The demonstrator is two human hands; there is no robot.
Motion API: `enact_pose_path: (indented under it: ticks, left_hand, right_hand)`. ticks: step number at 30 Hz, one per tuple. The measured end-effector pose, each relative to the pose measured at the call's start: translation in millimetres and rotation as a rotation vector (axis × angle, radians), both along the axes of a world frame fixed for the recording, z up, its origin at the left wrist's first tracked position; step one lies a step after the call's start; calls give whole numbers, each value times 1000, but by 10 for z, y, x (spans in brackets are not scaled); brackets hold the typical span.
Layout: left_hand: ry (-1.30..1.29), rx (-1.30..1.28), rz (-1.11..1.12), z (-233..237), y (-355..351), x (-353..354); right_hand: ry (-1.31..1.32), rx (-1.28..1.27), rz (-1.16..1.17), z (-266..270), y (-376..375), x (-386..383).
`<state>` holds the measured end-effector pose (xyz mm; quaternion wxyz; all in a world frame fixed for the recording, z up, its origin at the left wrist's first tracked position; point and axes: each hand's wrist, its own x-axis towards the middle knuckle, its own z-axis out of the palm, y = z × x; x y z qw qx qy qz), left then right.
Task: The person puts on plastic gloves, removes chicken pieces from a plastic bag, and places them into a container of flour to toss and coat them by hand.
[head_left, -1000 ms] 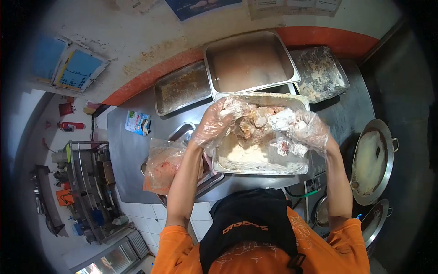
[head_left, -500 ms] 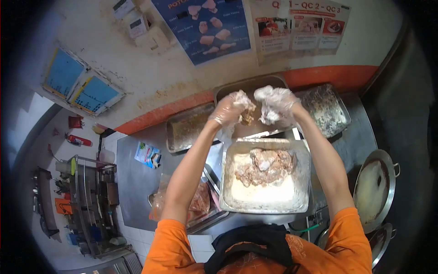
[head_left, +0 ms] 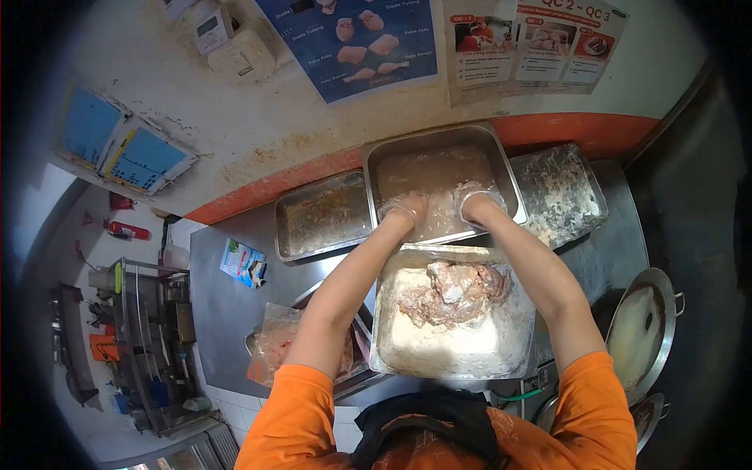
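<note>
**Asker:** Hands first: where are yours?

**Me:** Both are up in the middle of the frame, in thin plastic gloves. My left hand (head_left: 403, 210) and right hand (head_left: 473, 205) are sunk side by side in the cloudy liquid (head_left: 435, 182) of the deep steel pan (head_left: 429, 149) against the wall.

**Asker:** Open or closed? Holding anything?

**Me:** I cannot tell. The fingers point down under the murky surface, so the grip is hidden, and so is anything in it.

**Asker:** What sits nearest?

**Me:** Just below my wrists, at centre frame, is the flour tray (head_left: 383, 313). It carries a heap of coated chicken pieces (head_left: 458, 288) on white flour. My forearms pass over its top edge.

**Asker:** And around that?

**Me:** Left of the deep pan lies a shallow greasy tray (head_left: 321, 215). To its right is a flour-crusted tray (head_left: 560, 192). A plastic bag of raw meat (head_left: 270, 352) sits at lower left, partly behind my left arm. A round steel lid (head_left: 642, 325) rests at the right edge, well apart from both hands
</note>
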<state>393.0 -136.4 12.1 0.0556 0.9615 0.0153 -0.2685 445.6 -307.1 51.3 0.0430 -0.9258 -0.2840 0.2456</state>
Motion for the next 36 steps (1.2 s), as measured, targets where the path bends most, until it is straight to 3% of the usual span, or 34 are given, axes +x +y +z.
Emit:
enact_pose_path:
  ticks: [4,6,9,11,12,16,19,20,23,25,27,32,34,35,36]
  left_hand:
    - [110,57,-78,183,15,-9]
    - [-155,-262,39,686,-35,-213]
    - [-346,-360,21,566,87,-219]
    - [-412,-436,92,670,76,-263]
    - [-478,-507,162,737,67,-279]
    - [-604,-537,234,630,87,-247]
    - [-727,-568,291,822,22,-272]
    - [-714,-567,280,804,50,-265]
    - [-784,-561,214,749,119,-259]
    - [-835,-621,100,643,188,-256]
    - [-679,-738,176,950,110,-427]
    - [-576,-688,120,1724,-122,-959]
    - [-522,-644,73,1910,-269,-1167]
    - [-475,-592,22,1942,-334,-1277]
    - [-451,-495,-38,1836,-382,-1378]
  right_hand:
    - [26,-30,-46,-125,-39,77]
    - [40,0,-73,-123,-65,111]
    - [41,168,-64,185,-205,23]
    - [5,555,-203,238,-334,-48]
    - [25,630,-293,262,-336,-49]
    - [-164,842,-174,193,-355,-14]
    - [-190,1007,-238,272,-330,-79]
    - [-173,849,-207,311,-310,-28]
    - [-328,909,-228,262,-272,-43]
    - [81,1045,-413,557,-329,-216]
    - [-193,1054,-301,360,-476,-172]
    - [-31,1102,-298,885,-885,-816]
    - [137,729,-342,1153,-1010,-1165]
    - [143,727,-348,1112,-1086,-1324]
    - [316,774,-288,1032,-1192,-1455]
